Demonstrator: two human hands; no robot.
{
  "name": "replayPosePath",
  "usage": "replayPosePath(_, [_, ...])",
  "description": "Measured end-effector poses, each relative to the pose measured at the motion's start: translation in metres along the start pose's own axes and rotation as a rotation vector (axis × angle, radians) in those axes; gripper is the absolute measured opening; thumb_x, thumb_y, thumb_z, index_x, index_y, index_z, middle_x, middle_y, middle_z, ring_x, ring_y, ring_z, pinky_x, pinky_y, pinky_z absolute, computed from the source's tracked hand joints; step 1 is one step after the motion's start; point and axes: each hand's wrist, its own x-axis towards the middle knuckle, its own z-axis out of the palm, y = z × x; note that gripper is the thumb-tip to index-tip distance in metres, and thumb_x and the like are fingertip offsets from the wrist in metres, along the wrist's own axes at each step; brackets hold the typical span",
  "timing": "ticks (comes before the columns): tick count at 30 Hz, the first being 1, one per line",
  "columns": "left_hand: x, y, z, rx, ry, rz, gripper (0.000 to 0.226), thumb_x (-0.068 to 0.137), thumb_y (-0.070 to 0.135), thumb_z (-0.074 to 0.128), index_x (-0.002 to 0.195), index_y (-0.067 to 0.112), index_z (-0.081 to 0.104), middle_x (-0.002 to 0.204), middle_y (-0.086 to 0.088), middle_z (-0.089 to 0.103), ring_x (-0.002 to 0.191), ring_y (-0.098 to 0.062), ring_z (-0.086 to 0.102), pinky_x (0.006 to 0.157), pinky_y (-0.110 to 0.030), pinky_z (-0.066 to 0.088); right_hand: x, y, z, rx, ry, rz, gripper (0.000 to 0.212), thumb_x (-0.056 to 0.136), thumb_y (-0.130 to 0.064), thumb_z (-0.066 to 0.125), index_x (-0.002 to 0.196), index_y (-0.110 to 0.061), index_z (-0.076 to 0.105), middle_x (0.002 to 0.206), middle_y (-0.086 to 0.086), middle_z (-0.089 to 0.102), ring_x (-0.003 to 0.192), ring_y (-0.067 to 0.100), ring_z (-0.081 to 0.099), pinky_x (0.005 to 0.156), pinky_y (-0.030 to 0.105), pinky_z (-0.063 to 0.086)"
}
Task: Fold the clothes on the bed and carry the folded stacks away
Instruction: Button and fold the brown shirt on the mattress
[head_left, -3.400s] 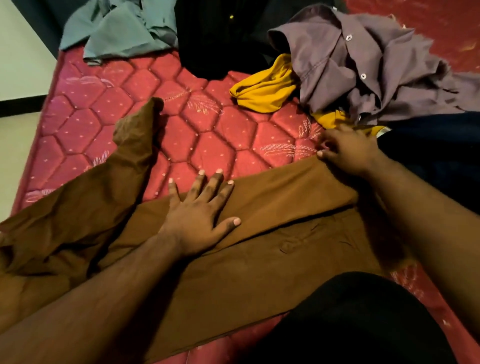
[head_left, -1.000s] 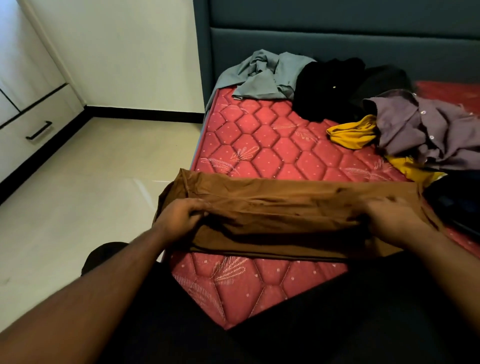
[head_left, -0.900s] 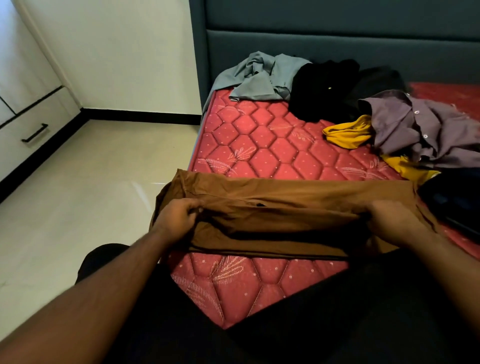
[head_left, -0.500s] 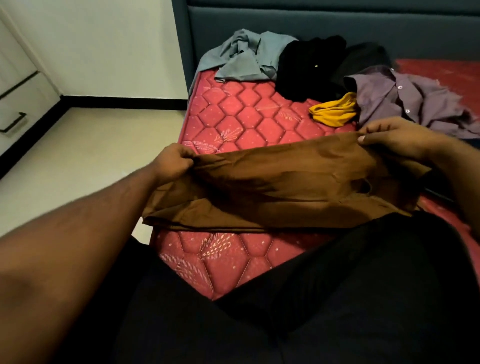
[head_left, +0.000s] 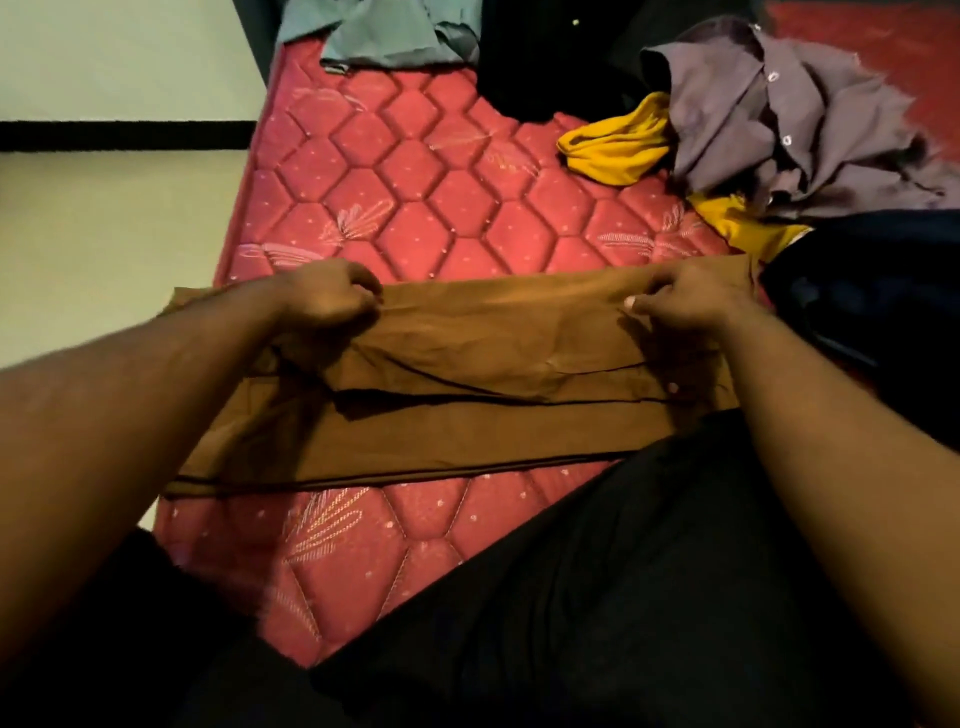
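I grip the brown garment (head_left: 467, 358) with left hand (head_left: 327, 301) and right hand (head_left: 691, 301), long axis parallel to the bed's (head_left: 415, 197) near edge, one hand at each end.

My long brown cloth garment (head_left: 467, 395) lies folded lengthwise across the red quilted mattress (head_left: 415, 208), top layer rumpled.
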Motion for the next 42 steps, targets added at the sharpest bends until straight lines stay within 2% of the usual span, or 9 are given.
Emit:
replayPosePath(5, [0.027,0.034,0.019,0.014,-0.143,0.092,0.035,0.088,0.047,0.066,0.098,0.014,0.070,0.093,-0.004,0.068,0.088,-0.021,0.062,0.077,-0.027,0.045,-0.005,0.011,-0.013,0.049,-0.189,0.192,0.030,0.081,-0.032,0.077,0.094,-0.014,0.057,0.092,0.006,0.058,0.082,0.023,0.055,0.061,0.026,0.043])
replayPosePath(9, [0.042,0.041,0.024,-0.235,-0.149,0.135,0.020,0.083,0.025,0.077,0.089,0.010,0.067,0.082,-0.005,0.070,0.076,-0.017,0.065,0.071,-0.030,0.053,0.014,0.024,-0.020,0.310,-0.014,0.183,0.023,0.080,-0.012,0.075,0.073,-0.016,0.054,0.074,0.004,0.055,0.069,0.023,0.054,0.055,0.026,0.038])
replayPosePath(13, [0.053,0.054,0.022,-0.531,-0.178,0.104,0.029,0.082,0.027,0.076,0.095,0.003,0.067,0.086,-0.011,0.072,0.073,-0.021,0.069,0.064,-0.031,0.056,0.030,0.031,-0.020,0.530,0.136,0.209,0.028,0.082,-0.011,0.070,0.096,-0.018,0.048,0.089,0.012,0.056,0.074,0.024,0.054,0.065,0.036,0.048])
replayPosePath(16, [0.063,0.059,0.032,-0.330,-0.118,0.089,0.029,0.087,0.031,0.072,0.089,0.003,0.067,0.081,-0.010,0.071,0.071,-0.020,0.066,0.067,-0.033,0.054,0.034,0.037,-0.006,0.563,0.047,0.303,0.041,0.085,-0.005,0.068,0.115,-0.018,0.044,0.094,0.013,0.055,0.071,0.026,0.056,0.058,0.040,0.051])
replayPosePath(20, [0.078,0.064,0.051,-0.283,0.174,0.190,0.025,0.087,0.028,0.072,0.081,0.005,0.064,0.068,-0.002,0.064,0.057,-0.010,0.055,0.053,-0.019,0.045,0.046,0.053,-0.009,0.552,0.309,0.270,0.053,0.079,-0.005,0.073,0.124,-0.016,0.047,0.125,0.009,0.055,0.107,0.030,0.058,0.087,0.044,0.053])
replayPosePath(31, [0.074,0.058,0.069,0.168,0.416,0.234,0.027,0.093,0.039,0.058,0.096,0.013,0.062,0.097,-0.009,0.059,0.090,-0.030,0.056,0.077,-0.042,0.046,0.044,0.048,0.005,0.202,0.472,0.167,0.060,0.085,-0.016,0.062,0.139,-0.028,0.038,0.130,0.019,0.051,0.117,0.041,0.051,0.096,0.046,0.044])
replayPosePath(36, [0.028,0.100,0.070,0.389,0.615,0.279,0.028,0.092,0.042,0.051,0.104,0.020,0.064,0.110,-0.007,0.058,0.108,-0.030,0.049,0.094,-0.044,0.025,0.016,-0.009,0.021,-0.266,0.263,0.071,0.062,0.091,-0.044,0.055,0.146,-0.027,0.032,0.153,0.012,0.023,0.139,0.037,0.022,0.108,0.055,0.028])
replayPosePath(39, [0.019,0.123,0.104,0.381,0.448,0.286,0.044,0.095,0.053,0.038,0.121,0.023,0.060,0.126,-0.006,0.057,0.120,-0.027,0.048,0.106,-0.048,0.024,0.011,-0.033,0.059,-0.275,-0.108,-0.069,0.071,0.088,-0.072,0.034,0.149,-0.048,0.008,0.161,-0.007,-0.012,0.148,0.029,-0.009,0.109,0.071,0.003])
replayPosePath(42, [0.019,0.097,0.134,0.310,0.228,0.227,0.075,0.092,0.070,0.020,0.154,0.027,0.021,0.162,0.000,0.019,0.149,-0.020,0.014,0.120,-0.047,0.005,0.018,-0.022,0.070,-0.265,-0.247,0.022,0.079,0.075,-0.089,0.023,0.140,-0.062,-0.013,0.154,-0.018,-0.031,0.145,0.022,-0.024,0.101,0.076,-0.009])
